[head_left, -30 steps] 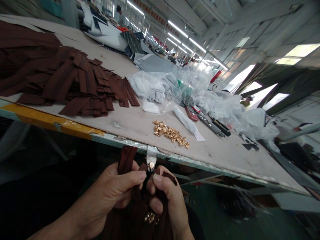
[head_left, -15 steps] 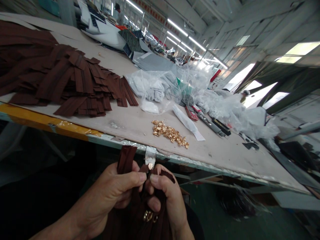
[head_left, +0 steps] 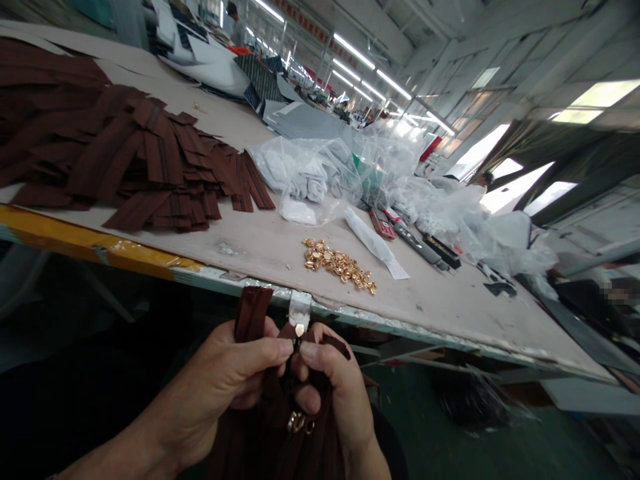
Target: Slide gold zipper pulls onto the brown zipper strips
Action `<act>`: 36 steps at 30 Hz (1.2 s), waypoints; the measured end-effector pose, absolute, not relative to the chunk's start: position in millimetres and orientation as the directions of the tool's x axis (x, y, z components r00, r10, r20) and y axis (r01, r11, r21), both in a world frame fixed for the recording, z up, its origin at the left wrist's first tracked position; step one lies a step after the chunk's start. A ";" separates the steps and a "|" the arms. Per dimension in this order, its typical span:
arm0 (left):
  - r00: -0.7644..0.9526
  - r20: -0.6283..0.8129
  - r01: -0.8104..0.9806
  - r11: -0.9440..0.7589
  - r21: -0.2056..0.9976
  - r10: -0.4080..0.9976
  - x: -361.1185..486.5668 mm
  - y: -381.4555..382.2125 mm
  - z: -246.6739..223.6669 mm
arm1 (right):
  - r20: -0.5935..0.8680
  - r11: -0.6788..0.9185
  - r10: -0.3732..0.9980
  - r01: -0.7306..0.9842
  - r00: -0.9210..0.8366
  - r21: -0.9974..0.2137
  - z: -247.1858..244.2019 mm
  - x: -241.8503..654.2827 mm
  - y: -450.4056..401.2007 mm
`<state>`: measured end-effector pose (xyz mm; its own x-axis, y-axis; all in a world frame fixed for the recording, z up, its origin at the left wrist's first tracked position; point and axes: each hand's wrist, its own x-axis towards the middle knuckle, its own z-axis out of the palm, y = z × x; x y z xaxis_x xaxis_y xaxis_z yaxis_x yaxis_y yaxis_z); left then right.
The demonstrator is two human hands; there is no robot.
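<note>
Below the table's front edge, my left hand (head_left: pixel 250 363) is closed on brown zipper tape (head_left: pixel 254 313), a piece of which sticks up above the fingers. Facing it, my right hand (head_left: pixel 330 373) pinches the other side of the tape, thumb tip close to the left thumb. Between the thumbs a gold zipper slider (head_left: pixel 299 330) sits at the tape's end, in front of a whitish wrapped piece (head_left: pixel 300 307) on the table edge. More gold sliders (head_left: pixel 296 421) hang on brown tapes under my hands. How far the slider is on the tape is hidden by my fingers.
A heap of brown zipper tapes (head_left: pixel 120 153) covers the table's left side. Loose gold sliders (head_left: pixel 337 261) lie near the front edge (head_left: pixel 240 283). Behind are plastic bags (head_left: pixel 310 173), a white strip (head_left: pixel 377 247) and a grey cutter (head_left: pixel 420 247). People are in the background.
Both hands keep their grip on the zipper tape and have barely moved. The view has shifted very slightly. A person at the far right has come into view.
</note>
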<state>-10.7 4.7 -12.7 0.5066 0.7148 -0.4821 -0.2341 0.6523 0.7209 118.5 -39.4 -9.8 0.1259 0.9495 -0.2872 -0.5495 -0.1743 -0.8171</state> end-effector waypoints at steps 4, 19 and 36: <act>0.506 -0.476 -0.228 0.644 0.730 0.719 -10.8 4.9 -14.4 | -0.262 -0.165 0.958 -0.520 0.119 -0.838 -8.8 118.2 -38.0; 0.506 -0.479 -0.287 0.663 0.691 0.717 -6.5 4.8 -9.6 | -0.252 -0.122 0.955 -0.571 0.155 -0.812 -12.6 117.4 -34.2; 0.466 -0.348 -0.185 0.474 0.861 0.814 -5.0 9.9 -12.3 | -0.237 -0.133 0.954 -0.449 0.184 -0.884 -12.1 121.1 -36.1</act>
